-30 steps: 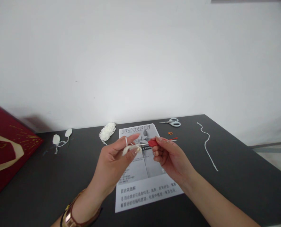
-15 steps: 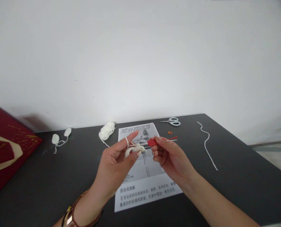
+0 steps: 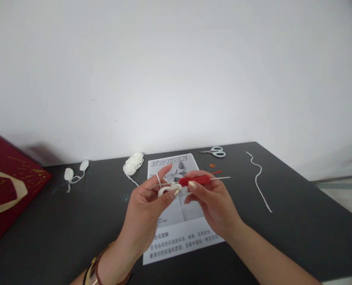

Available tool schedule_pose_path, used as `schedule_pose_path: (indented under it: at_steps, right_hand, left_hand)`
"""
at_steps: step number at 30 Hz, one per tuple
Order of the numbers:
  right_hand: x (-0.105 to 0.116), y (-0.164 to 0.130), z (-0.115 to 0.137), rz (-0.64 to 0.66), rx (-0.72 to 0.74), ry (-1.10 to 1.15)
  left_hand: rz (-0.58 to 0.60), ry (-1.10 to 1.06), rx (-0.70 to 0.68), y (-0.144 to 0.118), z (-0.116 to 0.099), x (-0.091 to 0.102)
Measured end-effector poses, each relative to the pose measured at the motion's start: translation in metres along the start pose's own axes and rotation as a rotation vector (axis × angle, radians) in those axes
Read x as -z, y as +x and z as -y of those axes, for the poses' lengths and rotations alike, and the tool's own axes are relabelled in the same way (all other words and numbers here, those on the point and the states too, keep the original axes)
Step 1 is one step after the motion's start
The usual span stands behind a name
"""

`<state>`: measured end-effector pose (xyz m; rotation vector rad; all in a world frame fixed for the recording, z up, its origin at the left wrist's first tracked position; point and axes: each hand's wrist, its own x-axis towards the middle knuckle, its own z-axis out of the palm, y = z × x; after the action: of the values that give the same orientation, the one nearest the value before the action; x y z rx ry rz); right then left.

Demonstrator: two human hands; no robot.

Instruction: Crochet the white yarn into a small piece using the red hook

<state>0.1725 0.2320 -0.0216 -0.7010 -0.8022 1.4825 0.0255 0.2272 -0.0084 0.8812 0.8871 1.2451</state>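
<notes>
Our right hand (image 3: 214, 202) grips the red crochet hook (image 3: 193, 181), lying level, tip pointing left into the white crochet piece (image 3: 169, 189) pinched by our left hand (image 3: 146, 206) above the bench (image 3: 297, 221).

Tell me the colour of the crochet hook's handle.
Red, on the crochet hook in the right hand; head view.
</notes>
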Motion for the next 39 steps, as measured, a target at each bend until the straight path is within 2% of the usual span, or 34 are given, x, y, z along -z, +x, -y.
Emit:
schedule_pose_path:
  at_steps: [6,16,25,32,39]
  right_hand:
    - [-0.001,-0.001,-0.006,0.012,0.006,-0.065]
    - [-0.001,-0.002,-0.001,0.009,0.073,-0.081]
    - [-0.006,-0.003,0.009,0.026,-0.069,0.057]
    - [-0.006,-0.006,0.012,0.057,-0.038,0.071]
    - [-0.003,-0.007,0.011,0.086,0.054,-0.008]
  left_hand:
    - [-0.022,0.001,0.025,-0.002,0.003,-0.002]
    - [0.058,0.038,0.101,0.002,-0.004,0.004]
    - [0.197,0.041,0.004,0.001,-0.008,0.008]
    - [0.276,0.065,-0.072,0.001,-0.009,0.012]
    - [0.333,0.147,-0.104,0.001,-0.008,0.017]
